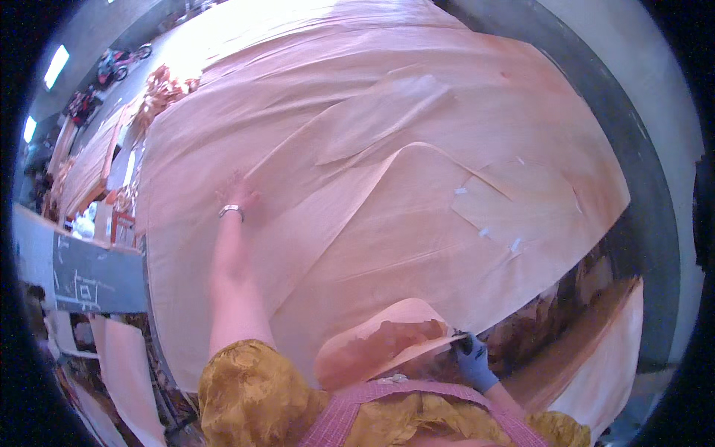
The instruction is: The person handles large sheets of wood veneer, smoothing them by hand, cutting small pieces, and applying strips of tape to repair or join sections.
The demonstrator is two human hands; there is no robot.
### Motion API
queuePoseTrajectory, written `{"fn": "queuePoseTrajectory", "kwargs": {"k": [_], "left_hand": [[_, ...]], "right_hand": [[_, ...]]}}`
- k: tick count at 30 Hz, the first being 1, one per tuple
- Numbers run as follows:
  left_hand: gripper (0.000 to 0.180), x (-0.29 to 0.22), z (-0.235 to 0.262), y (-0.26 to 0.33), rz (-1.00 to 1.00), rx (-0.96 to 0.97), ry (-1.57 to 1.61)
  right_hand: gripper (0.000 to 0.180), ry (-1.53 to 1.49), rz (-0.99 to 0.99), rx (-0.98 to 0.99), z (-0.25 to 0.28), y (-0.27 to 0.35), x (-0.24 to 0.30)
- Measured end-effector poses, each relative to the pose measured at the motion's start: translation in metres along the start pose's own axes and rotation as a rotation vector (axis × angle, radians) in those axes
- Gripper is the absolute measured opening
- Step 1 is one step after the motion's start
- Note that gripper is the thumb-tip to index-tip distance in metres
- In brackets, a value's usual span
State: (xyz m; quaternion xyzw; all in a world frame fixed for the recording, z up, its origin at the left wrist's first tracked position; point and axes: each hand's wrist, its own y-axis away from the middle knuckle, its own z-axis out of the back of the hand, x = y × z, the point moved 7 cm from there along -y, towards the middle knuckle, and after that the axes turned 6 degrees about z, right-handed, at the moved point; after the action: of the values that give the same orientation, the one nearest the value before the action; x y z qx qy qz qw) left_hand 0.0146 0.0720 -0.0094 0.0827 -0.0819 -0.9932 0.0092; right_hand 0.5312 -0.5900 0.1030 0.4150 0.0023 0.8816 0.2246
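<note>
A broad stack of thin, pinkish-tan wood veneer sheets (pixel 417 246) spreads out before me, the top layer wavy and folded over in places. My left hand (pixel 240 192), bare with a pale band at the wrist, reaches far over it; the fingers look spread flat on the surface, slightly blurred. Close to my body, my right hand (pixel 475 363) wears a blue-grey glove with dark fingertips. Its fingers are closed at the edge of a curled veneer piece (pixel 380 344), which bends up against my apron. Whether a small tool is also in that hand cannot be made out.
Pale tape strips (pixel 484 232) mark a patch on the right of the stack. A grey board with chalk marks (pixel 97 276) stands at the left. Loose veneer scraps (pixel 164 88) lie at the far left, near a parked motorbike (pixel 115 65). Another veneer sheet (pixel 611 357) leans at lower right.
</note>
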Motion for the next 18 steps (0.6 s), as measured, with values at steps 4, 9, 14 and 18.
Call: {"fn": "queuePoseTrajectory", "kwargs": {"k": [4,9,14,18], "left_hand": [[0.049,-0.117,0.045,0.012,-0.164,0.063,-0.027],[0.017,-0.188,0.117,0.142,-0.5,-0.284,-0.201],[0.062,-0.221,0.103,0.23,-0.717,0.051,-0.113],[0.103,-0.217,0.087,0.209,-0.386,0.074,0.058]], "right_hand": [[0.014,0.06,-0.164,-0.119,0.03,-0.041,0.008],[0.015,-0.113,-0.06,-0.182,0.012,-0.083,0.013],[0.02,-0.028,0.061,-0.167,-0.012,-0.108,0.022],[0.019,0.002,0.012,-0.126,-0.006,-0.108,0.036]]}}
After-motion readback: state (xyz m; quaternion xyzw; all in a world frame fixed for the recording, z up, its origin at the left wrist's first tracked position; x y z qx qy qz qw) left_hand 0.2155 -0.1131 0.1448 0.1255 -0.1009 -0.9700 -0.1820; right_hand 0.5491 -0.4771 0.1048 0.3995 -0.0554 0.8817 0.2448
